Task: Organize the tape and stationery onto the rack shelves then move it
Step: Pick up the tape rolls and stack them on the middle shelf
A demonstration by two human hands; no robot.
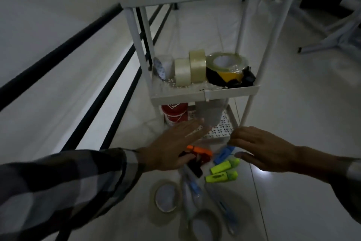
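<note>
In the head view, the left hand (pixel 172 149) and the right hand (pixel 259 149) hovered with released grip, fingers spread, above markers on the pale tiled floor (pixel 293 192). Two lime-green highlighter pens (pixel 222 171) lay there beside flat clear tape rolls (pixel 166 197). More tape rolls, among them a yellow-and-black striped roll (pixel 224 70), stood on the middle shelf of the white metal rack (pixel 203 95).

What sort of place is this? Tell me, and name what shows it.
Probably an office or storeroom, though it is dim. A white metal rack stands on a pale tiled floor, tape rolls fill its middle shelf, and highlighters lie on the floor beneath both open hands.
</note>
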